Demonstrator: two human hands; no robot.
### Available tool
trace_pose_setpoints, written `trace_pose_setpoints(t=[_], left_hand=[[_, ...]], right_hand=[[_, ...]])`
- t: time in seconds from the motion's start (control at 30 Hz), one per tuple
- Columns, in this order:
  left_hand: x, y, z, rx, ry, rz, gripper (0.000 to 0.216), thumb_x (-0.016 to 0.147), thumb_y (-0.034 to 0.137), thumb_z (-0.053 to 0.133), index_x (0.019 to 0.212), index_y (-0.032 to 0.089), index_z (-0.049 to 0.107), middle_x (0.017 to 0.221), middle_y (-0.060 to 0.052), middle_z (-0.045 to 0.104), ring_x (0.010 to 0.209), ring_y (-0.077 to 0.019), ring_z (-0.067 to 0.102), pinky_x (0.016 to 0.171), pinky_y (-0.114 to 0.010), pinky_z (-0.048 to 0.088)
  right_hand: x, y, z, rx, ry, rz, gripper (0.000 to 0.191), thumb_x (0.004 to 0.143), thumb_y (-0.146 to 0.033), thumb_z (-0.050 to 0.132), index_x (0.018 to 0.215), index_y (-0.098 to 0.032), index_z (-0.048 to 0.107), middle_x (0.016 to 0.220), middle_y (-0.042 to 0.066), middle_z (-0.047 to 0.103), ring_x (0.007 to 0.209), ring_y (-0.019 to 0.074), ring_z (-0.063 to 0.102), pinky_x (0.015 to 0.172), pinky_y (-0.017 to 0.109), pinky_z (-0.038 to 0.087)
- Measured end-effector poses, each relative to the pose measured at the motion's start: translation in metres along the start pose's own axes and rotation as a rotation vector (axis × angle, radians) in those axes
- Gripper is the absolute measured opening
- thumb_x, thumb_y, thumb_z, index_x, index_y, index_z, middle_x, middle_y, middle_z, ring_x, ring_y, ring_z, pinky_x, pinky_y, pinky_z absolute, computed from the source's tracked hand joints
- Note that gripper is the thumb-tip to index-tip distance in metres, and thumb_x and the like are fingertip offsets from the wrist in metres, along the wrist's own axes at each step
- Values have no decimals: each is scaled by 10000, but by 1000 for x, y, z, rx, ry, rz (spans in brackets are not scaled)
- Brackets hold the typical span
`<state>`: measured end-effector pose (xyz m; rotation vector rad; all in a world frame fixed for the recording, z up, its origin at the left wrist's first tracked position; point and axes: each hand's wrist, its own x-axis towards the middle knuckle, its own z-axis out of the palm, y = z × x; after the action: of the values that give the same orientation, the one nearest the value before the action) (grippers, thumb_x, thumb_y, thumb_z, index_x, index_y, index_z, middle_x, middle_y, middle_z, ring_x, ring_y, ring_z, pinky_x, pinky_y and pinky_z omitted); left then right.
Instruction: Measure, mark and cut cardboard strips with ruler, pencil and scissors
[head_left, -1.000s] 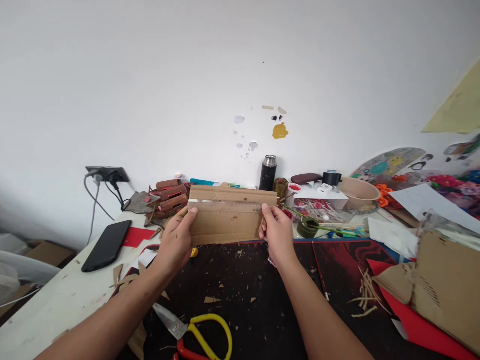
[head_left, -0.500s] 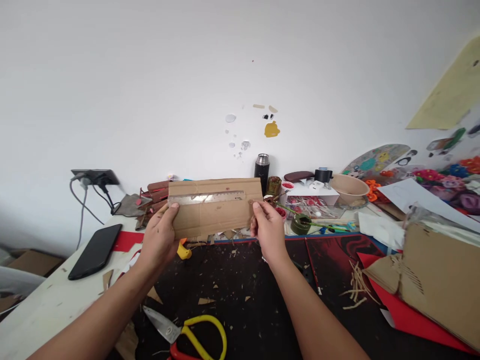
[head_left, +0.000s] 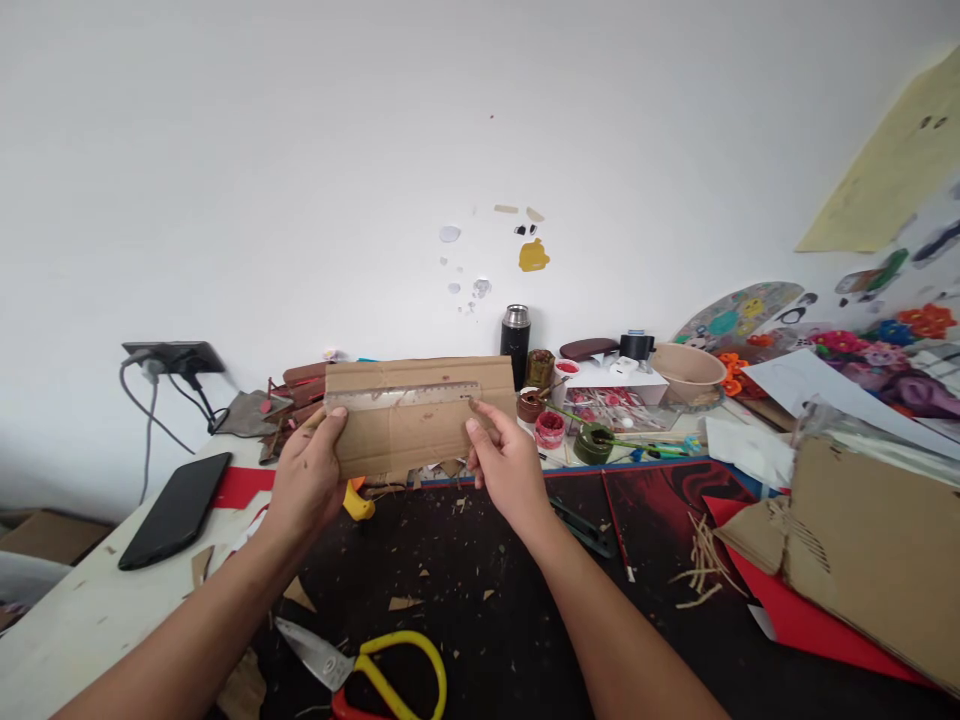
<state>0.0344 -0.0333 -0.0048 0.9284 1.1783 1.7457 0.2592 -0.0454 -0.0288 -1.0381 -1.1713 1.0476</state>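
Note:
A rectangular piece of brown cardboard (head_left: 405, 440) is held up over the dark desk mat, with a clear ruler (head_left: 405, 395) lying lengthwise across its face. My left hand (head_left: 311, 465) grips the left end of both, its thumb in front pressing near the ruler's end. At the right, my right hand (head_left: 506, 465) is in front of the cardboard. Its index fingertip touches the ruler's right end, and the thumb sits slightly apart below; the other fingers curl. Scissors (head_left: 390, 665) with yellow and red handles lie below, blades spread.
Cardboard scraps litter the dark mat (head_left: 517, 620). A phone (head_left: 176, 510) lies left, and a green cutter (head_left: 581, 525) rests past my right wrist. Paint jars (head_left: 550, 430), a black flask (head_left: 515, 345) and a bowl (head_left: 686, 370) stand behind. A bent cardboard piece (head_left: 874, 540) is at right.
My right hand has moved left from the cardboard's right edge to the ruler's right end. My left hand keeps its grip on the cardboard and ruler. The view has shifted slightly right.

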Motion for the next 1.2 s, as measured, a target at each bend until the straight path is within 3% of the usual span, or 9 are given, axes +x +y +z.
trace_pose_setpoints(t=[0.33, 0.77, 1.03, 1.2], left_hand=[[11, -4, -4, 2, -10, 36, 372, 710, 506, 864, 976, 260, 780, 989, -40, 828, 1031, -326, 766, 767, -344, 645], [12, -1, -5, -1, 30, 8, 311, 691, 458, 868, 910, 262, 767, 933, -40, 815, 1013, -335, 770, 759, -356, 652], [22, 8, -12, -93, 122, -23, 163, 819, 356, 855, 909, 259, 761, 847, -34, 763, 937, -332, 768, 755, -417, 670], [26, 6, -16, -120, 150, -60, 268, 1046, 371, 756, 1225, 174, 722, 1194, -79, 751, 999, -232, 750, 859, -420, 662]], right_hand=[[1, 5, 0, -48, 28, -40, 618, 972, -534, 686, 1477, -178, 708, 602, -35, 644, 409, 157, 528, 379, 264, 431], [2, 0, -3, 1, 34, -16, 721, 956, -549, 715, 1554, -159, 615, 615, -52, 662, 383, 136, 511, 384, 248, 410], [14, 1, -15, 220, 174, 20, 623, 876, -607, 794, 1317, -189, 661, 567, -82, 595, 410, 143, 499, 375, 241, 420], [16, 7, -16, 221, 173, 30, 583, 850, -678, 815, 1150, -195, 690, 565, -72, 603, 405, 131, 492, 380, 231, 391]])
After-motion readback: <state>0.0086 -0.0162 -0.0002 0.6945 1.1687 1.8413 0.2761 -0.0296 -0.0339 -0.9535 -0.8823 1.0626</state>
